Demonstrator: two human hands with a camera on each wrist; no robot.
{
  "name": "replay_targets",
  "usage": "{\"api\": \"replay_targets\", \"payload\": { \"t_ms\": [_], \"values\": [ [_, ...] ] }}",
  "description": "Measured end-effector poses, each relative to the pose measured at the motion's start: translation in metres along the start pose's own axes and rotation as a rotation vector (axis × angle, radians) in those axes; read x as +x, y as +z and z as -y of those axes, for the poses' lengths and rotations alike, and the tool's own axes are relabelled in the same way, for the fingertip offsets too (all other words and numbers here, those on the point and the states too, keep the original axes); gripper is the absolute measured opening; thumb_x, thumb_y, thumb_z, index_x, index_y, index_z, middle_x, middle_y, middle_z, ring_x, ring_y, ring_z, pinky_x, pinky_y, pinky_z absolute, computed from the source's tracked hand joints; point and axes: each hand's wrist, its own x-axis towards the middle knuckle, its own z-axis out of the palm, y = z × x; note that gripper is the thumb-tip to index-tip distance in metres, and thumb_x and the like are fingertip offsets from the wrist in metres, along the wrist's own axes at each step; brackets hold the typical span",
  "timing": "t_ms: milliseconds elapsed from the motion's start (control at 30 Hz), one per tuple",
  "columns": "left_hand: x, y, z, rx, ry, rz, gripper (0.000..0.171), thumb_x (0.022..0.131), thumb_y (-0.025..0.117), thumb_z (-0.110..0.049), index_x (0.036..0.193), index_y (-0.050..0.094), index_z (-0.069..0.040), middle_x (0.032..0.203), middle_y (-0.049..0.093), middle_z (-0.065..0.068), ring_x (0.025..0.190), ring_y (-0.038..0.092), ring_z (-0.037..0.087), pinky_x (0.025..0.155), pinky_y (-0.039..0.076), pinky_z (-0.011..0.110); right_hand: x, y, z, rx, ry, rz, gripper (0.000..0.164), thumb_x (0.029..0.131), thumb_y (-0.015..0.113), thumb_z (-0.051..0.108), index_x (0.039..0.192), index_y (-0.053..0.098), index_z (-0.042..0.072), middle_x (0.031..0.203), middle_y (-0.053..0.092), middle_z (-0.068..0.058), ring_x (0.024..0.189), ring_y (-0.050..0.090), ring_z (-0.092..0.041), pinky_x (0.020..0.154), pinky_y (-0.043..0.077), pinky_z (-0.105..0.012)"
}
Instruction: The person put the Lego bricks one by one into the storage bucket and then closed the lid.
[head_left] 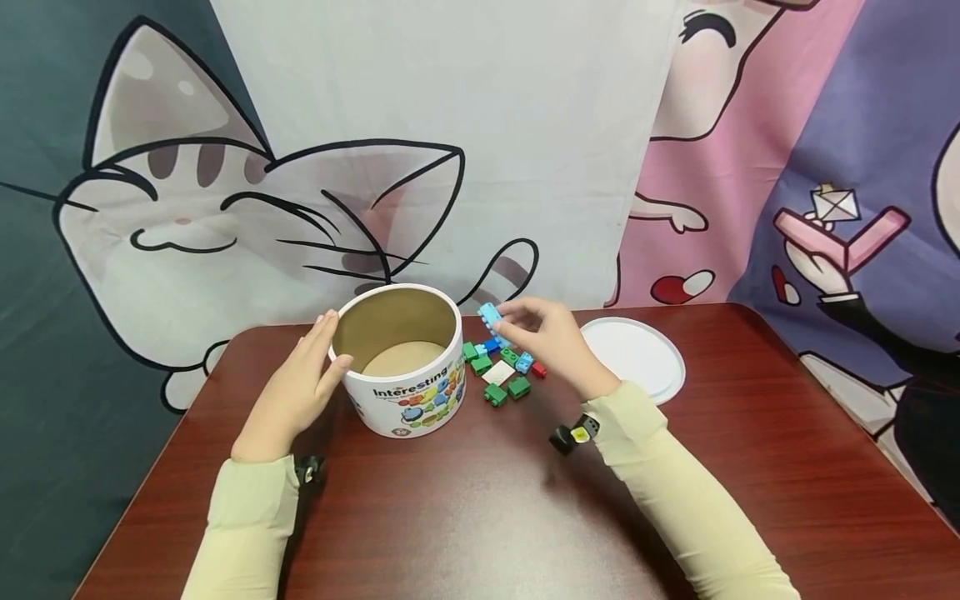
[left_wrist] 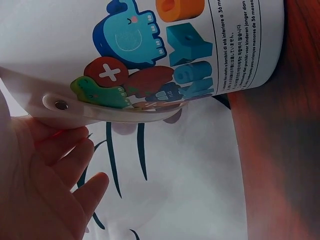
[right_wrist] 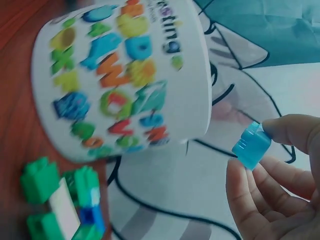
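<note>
In the head view my left hand (head_left: 296, 396) rests against the left side of a white bucket (head_left: 408, 404), fingers nearly straight and the thumb over the rim. The left wrist view shows those fingers (left_wrist: 90, 192) by the rim and the bucket's pale handle (left_wrist: 135, 114). My right hand (head_left: 551, 337) pinches a light-blue toy building block (head_left: 491, 315) between thumb and fingertips, raised to the right of the bucket. The right wrist view has that block (right_wrist: 252, 145) tilted in the grip. Through the bucket's open top, its bare floor (head_left: 405, 358) shows.
Several small green, blue and red building blocks (head_left: 495, 394) lie on the table right of the bucket, around a whitish flat piece (head_left: 498, 373). A round white lid (head_left: 637, 358) lies beyond my right wrist. Behind the dark red table (head_left: 450, 517) hangs a cartoon-printed cloth (head_left: 555, 108).
</note>
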Motion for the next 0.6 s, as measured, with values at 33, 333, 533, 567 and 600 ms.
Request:
{"api": "replay_targets", "payload": {
  "t_ms": [33,333,533,567,600],
  "values": [
    [0.000,0.000,0.000,0.000,0.001,-0.002,0.070,0.108,0.047,-0.041,0.157,0.028,0.005,0.161,0.030,0.024,0.151,0.024,0.040,0.125,0.016,0.049,0.003,0.002,0.004,0.027,0.006,0.004,0.025,0.093,0.076,0.021,0.113,0.073,0.007,0.095,0.074,-0.008,0.078,0.070,-0.026,0.074,0.062,-0.045],
    [0.000,0.000,0.000,0.000,-0.016,-0.007,0.070,0.108,0.047,-0.042,0.157,0.028,0.005,0.162,0.030,0.024,0.150,0.025,0.042,0.121,0.023,0.057,0.028,0.029,0.025,0.180,0.090,0.055,0.028,0.094,0.075,0.022,0.115,0.072,0.004,0.098,0.074,-0.011,0.077,0.074,-0.030,0.074,0.064,-0.040],
    [0.000,0.002,0.000,-0.004,-0.016,-0.010,0.070,0.108,0.047,-0.041,0.157,0.028,0.004,0.162,0.029,0.023,0.150,0.025,0.041,0.119,0.026,0.058,0.037,0.045,0.027,0.259,0.111,0.087,0.030,0.094,0.074,0.021,0.117,0.071,0.001,0.102,0.072,-0.014,0.082,0.074,-0.022,0.074,0.063,-0.035],
    [0.000,0.002,0.000,-0.006,-0.014,-0.013,0.070,0.108,0.047,-0.041,0.157,0.028,0.004,0.162,0.029,0.023,0.150,0.025,0.041,0.119,0.026,0.057,0.038,0.047,0.027,0.271,0.108,0.090,0.031,0.094,0.074,0.021,0.117,0.070,0.001,0.103,0.072,-0.015,0.084,0.074,-0.022,0.075,0.063,-0.035],
    [0.000,0.002,0.000,-0.009,-0.011,-0.016,0.070,0.108,0.047,-0.041,0.157,0.028,0.004,0.162,0.030,0.023,0.150,0.025,0.041,0.119,0.026,0.058,0.037,0.048,0.027,0.280,0.104,0.091,0.031,0.094,0.074,0.021,0.117,0.070,0.001,0.103,0.072,-0.016,0.085,0.075,-0.022,0.076,0.063,-0.035]
  ]
}}
